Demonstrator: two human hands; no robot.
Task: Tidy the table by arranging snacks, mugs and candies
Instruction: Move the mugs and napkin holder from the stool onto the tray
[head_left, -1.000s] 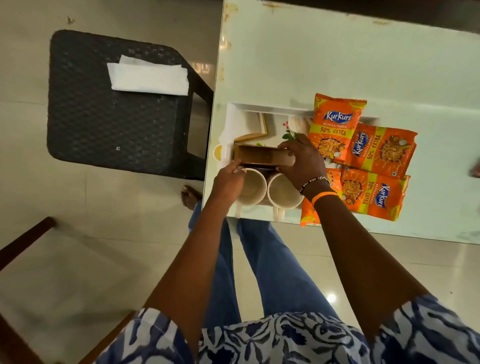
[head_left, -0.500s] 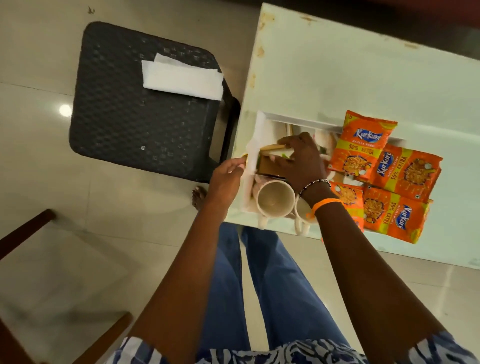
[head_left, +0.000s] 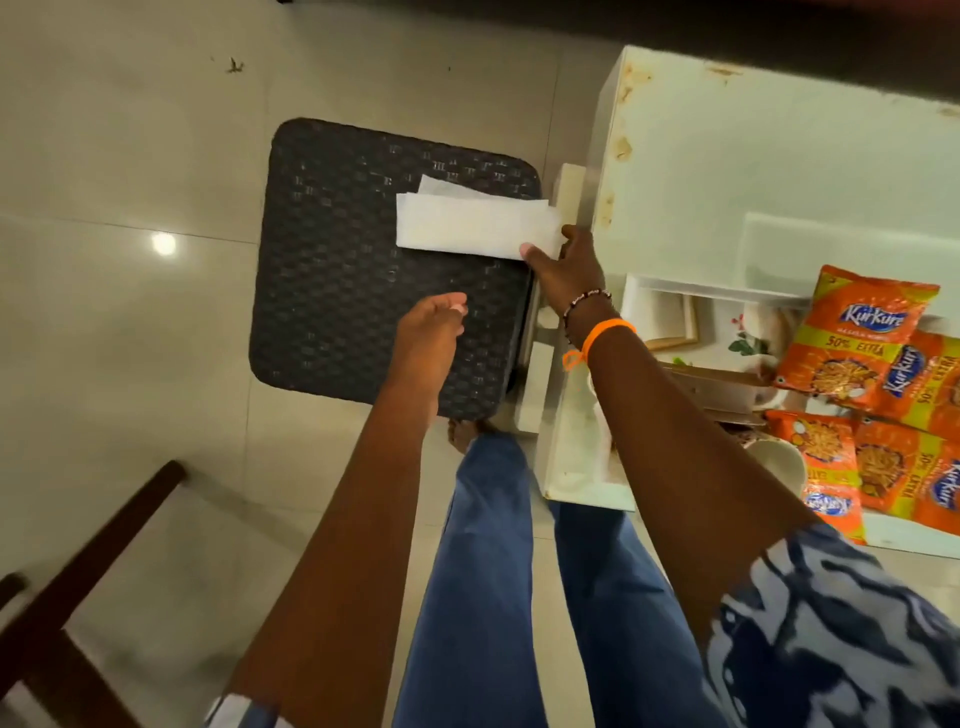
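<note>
My right hand pinches the right end of a folded white tissue that lies on a black woven stool left of the table. Over the stool's seat hovers my left hand, loosely curled and holding nothing. On the pale table stands a white tray with a brown box and a white mug. Several orange Kurkure snack packets overlap the tray's right side. My right forearm hides part of the tray.
A flowered mug and a wooden-framed piece sit in the tray's far end. A dark wooden chair frame is at the lower left. My legs in blue jeans and a bare foot stand beside the table's near edge.
Both hands have left the brown box and mugs in the tray and swung left over the stool. My right hand has taken hold of the white tissue. The view panned left.
</note>
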